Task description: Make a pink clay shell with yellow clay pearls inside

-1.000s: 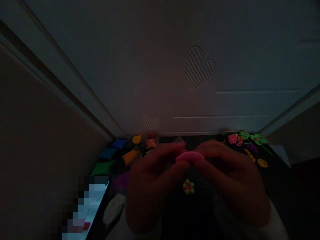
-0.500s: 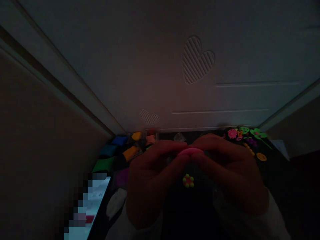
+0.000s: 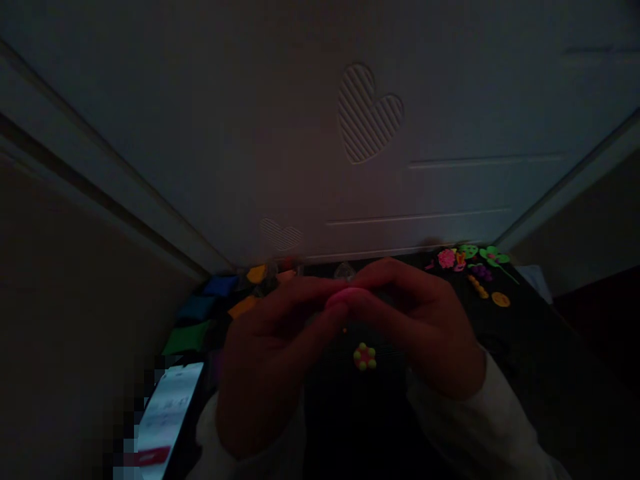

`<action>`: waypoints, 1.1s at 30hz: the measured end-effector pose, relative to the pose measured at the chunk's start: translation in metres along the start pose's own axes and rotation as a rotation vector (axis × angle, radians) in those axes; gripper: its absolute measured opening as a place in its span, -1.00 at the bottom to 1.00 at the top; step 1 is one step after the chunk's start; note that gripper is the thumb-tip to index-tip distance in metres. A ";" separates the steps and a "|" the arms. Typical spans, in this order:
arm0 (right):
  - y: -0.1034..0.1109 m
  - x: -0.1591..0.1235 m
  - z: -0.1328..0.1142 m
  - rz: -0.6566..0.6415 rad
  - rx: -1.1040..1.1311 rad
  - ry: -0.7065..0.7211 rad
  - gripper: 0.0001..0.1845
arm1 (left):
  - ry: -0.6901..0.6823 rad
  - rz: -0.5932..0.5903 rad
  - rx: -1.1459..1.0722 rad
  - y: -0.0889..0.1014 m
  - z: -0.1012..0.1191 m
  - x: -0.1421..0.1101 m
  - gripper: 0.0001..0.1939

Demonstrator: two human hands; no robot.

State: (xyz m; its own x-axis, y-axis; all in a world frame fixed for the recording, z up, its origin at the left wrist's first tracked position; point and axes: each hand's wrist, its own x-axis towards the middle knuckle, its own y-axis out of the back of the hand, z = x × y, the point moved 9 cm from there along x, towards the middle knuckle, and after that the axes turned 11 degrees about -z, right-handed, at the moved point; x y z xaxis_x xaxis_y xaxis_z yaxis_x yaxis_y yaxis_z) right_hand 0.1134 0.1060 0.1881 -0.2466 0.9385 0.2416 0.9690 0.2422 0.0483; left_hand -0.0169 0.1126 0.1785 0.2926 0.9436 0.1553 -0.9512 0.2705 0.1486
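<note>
Between my fingertips is a flattened pink piece of modelling clay (image 3: 350,294), held up above the dark table. My left hand (image 3: 273,360) pinches its left side, and my right hand (image 3: 420,327) pinches the right side with the thumb pressed on the near face. Both hands are closed, their tips nearly meeting, so part of the clay is hidden. Below them on the table lies a small clay flower (image 3: 365,357) with a pinkish middle and yellow-green balls around it. A tiny orange dot (image 3: 345,330) sits just behind the flower.
Blue (image 3: 221,285) and green clay packets (image 3: 187,338) line the left side, with orange packets (image 3: 243,307) beside them. A lit phone (image 3: 167,413) lies at lower left. Finished clay shapes, including a green flower (image 3: 494,257) and a yellow disc (image 3: 501,299), lie at the back right. A white panel with hearts (image 3: 370,117) rises behind.
The view has shifted, so most things appear further left. My hands still pinch the pink clay, with the right thumb now further across it. The tiny orange dot has come into sight.
</note>
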 end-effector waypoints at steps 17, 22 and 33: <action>-0.008 0.011 0.026 -0.022 0.163 -0.038 -0.82 | 0.069 0.142 0.146 0.019 -0.006 0.002 -0.91; -0.004 0.011 0.022 -0.006 0.053 -0.015 -0.85 | 0.071 0.142 -0.019 0.015 -0.013 0.003 -0.88; -0.001 0.011 0.022 0.019 0.023 0.005 -0.82 | 0.076 0.165 0.152 0.019 -0.006 0.002 -0.91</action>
State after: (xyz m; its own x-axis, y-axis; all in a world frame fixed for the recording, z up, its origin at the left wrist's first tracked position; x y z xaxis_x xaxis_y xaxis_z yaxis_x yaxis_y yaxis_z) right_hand 0.1100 0.1213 0.1694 -0.2281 0.9417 0.2473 0.9729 0.2300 0.0215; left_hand -0.0353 0.1207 0.1762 0.1204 0.9858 0.1169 -0.9580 0.0845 0.2739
